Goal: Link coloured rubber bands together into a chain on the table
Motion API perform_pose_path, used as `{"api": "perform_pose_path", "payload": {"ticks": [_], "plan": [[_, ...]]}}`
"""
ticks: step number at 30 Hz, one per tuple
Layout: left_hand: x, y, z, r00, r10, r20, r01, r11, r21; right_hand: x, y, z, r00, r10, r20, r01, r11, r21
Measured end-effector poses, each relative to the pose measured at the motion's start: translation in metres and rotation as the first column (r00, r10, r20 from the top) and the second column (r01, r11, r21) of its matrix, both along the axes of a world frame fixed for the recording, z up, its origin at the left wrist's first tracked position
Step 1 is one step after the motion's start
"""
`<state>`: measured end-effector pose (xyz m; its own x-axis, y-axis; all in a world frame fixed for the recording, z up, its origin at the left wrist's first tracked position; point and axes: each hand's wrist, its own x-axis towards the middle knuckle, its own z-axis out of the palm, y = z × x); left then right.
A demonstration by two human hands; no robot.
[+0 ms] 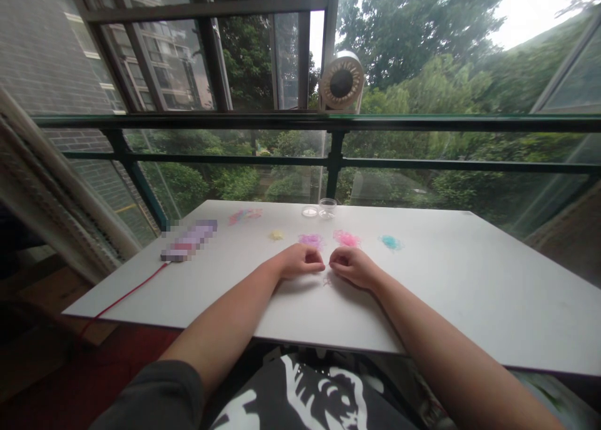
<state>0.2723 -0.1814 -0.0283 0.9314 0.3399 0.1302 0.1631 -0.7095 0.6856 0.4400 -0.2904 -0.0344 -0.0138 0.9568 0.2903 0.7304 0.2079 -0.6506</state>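
My left hand (pixel 300 261) and my right hand (pixel 354 266) meet almost tip to tip above the white table (pixel 446 280). Both have fingers closed in a pinch; whatever they hold is too small to make out. Just below the fingertips lie a few thin pinkish bands (pixel 327 281). Beyond my left hand is a loose heap of purple bands (pixel 310 240), and beyond my right a heap of pink bands (pixel 346 238). A small yellow heap (pixel 276 235) sits to the left, a teal heap (pixel 391 242) to the right. They resemble small rubber bands.
A clear round container (pixel 327 209) and its flat clear lid (pixel 310 212) stand at the far edge. Mixed-colour bands (pixel 245 215) lie at the back left. A blurred phone-like object (pixel 190 241) trails a red cable (pixel 126 300). A green railing (pixel 235 160) runs behind the table.
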Motion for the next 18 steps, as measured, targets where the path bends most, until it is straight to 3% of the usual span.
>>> {"api": "perform_pose_path", "payload": {"ticks": [9, 18], "plan": [[0.006, -0.004, -0.009, 0.998, 0.051, 0.048, -0.052, 0.998, 0.026, -0.001, -0.001, -0.003, 1.0, -0.011, 0.019, 0.011, 1.0, 0.005], [0.01, 0.003, -0.016, 0.992, 0.094, 0.089, -0.084, 0.99, -0.112, 0.003, 0.001, -0.007, 1.0, -0.008, 0.02, 0.008, 1.0, 0.004]]}}
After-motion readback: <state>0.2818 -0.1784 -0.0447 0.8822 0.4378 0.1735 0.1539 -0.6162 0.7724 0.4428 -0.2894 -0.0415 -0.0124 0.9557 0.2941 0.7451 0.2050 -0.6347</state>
